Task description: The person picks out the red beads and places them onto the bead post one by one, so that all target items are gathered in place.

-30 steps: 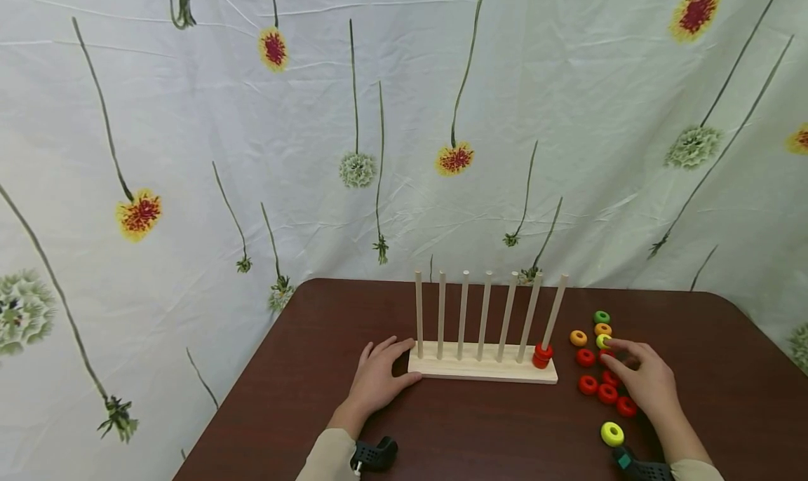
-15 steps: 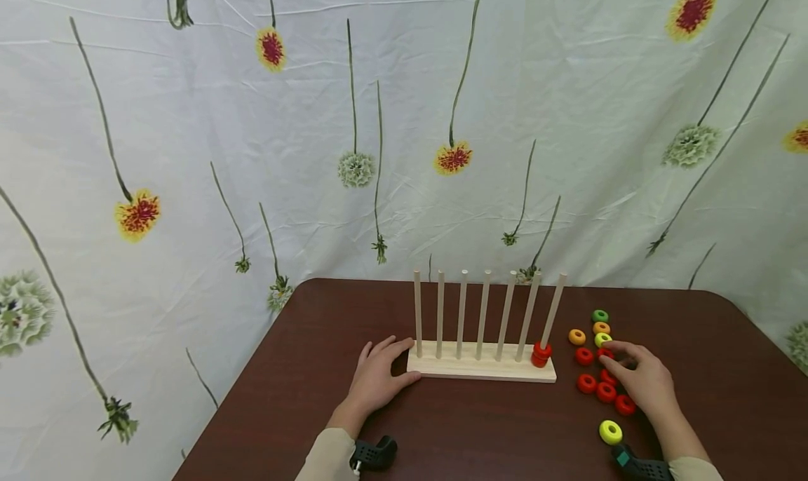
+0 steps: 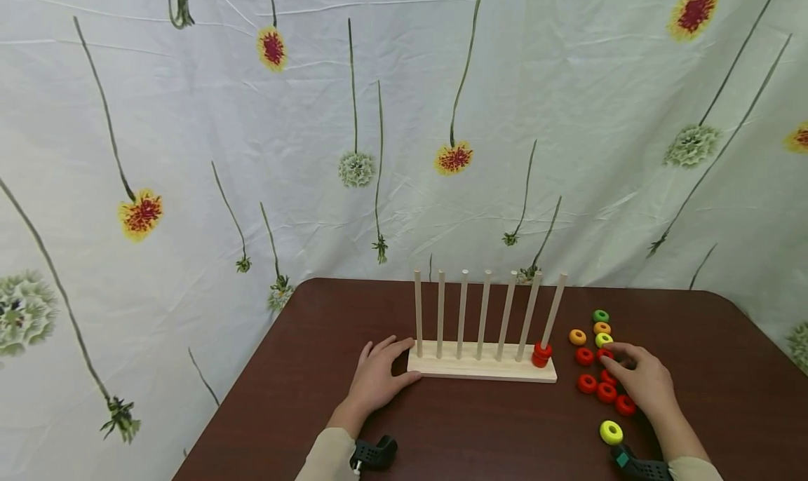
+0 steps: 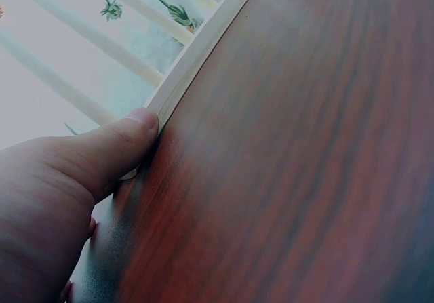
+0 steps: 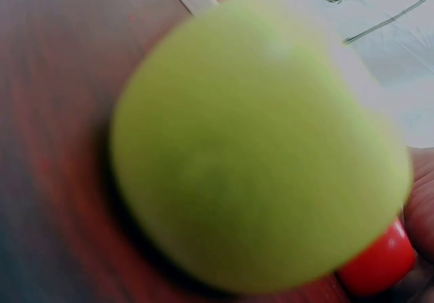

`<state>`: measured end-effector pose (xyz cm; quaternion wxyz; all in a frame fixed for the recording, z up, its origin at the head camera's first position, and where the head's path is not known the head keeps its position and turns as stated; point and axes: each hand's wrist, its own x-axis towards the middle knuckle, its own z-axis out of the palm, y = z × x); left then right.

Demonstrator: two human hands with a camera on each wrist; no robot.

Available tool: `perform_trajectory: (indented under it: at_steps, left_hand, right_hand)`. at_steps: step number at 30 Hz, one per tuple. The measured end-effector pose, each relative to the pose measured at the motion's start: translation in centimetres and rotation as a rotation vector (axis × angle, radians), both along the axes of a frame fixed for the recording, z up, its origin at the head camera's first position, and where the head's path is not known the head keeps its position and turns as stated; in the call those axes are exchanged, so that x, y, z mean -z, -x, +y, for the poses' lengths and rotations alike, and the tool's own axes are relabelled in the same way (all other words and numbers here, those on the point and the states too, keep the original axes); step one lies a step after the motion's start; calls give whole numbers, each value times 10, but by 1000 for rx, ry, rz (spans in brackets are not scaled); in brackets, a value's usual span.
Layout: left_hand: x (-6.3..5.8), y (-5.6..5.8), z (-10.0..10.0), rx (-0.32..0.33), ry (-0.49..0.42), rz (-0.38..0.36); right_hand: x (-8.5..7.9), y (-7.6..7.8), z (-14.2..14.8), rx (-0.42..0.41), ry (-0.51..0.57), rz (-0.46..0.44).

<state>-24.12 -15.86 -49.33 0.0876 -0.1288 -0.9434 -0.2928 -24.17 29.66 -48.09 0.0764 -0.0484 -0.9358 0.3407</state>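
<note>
A pale wooden peg stand [image 3: 489, 374] with a row of upright pegs stands on the table. Two stacked red rings [image 3: 541, 355] sit at the foot of its rightmost peg. My left hand [image 3: 377, 377] holds the stand's left end, thumb along the front edge and fingers behind; in the left wrist view the thumb [image 4: 125, 137] presses that edge. Among the loose rings, my right hand [image 3: 645, 381] pinches a red ring [image 3: 604, 353] between thumb and index finger, partly covering it. In the right wrist view a yellow-green ring [image 5: 258, 147] close to the camera hides most of that hand.
Several red rings [image 3: 587, 383] lie left of and below my right hand. Behind them are two orange rings [image 3: 577, 337], a yellow-green ring [image 3: 603, 339] and a green ring [image 3: 601, 316]. A flowered white cloth [image 3: 404, 116] hangs behind the dark table [image 3: 480, 432].
</note>
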Motion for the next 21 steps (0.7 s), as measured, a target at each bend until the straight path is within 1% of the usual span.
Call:
perform_trajectory:
  at_steps: [7, 21]
  left_hand:
    - [0, 0, 0, 0, 3, 2]
    - [0, -1, -1, 7, -1, -5]
  right_hand:
    - [2, -1, -1, 12, -18, 37]
    - [4, -4, -7, 32, -56, 82]
